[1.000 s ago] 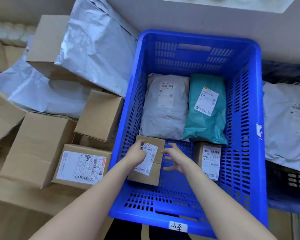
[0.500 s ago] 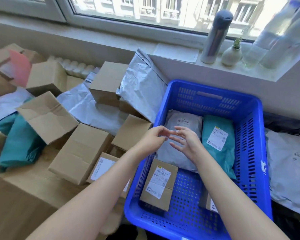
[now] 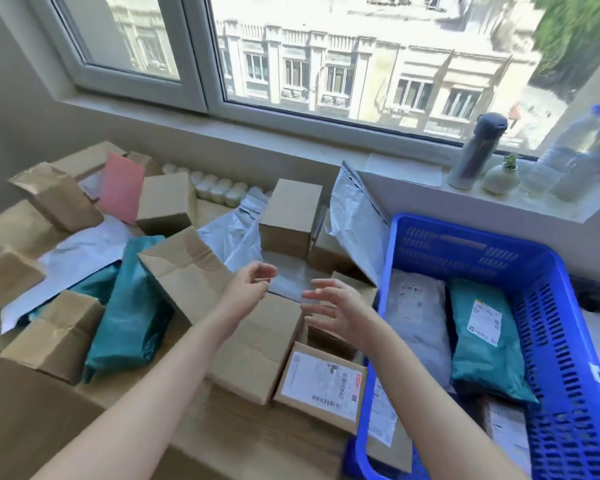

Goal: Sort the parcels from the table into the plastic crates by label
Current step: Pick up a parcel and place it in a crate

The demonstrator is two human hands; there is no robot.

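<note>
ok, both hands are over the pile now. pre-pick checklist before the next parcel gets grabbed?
1. Left hand free: ok, fingers loosely curled, holding nothing.
2. Right hand free: ok, fingers spread, empty.
3. Candidate with label up: ok, the labelled box lies beside the blue crate, label facing up.
4. Label readable: cannot tell, print too blurred.
5. Nothing stacked on that box: ok.
6. Room in the crate: ok, the grey mailer and teal mailer lie flat, well below the rim.
</note>
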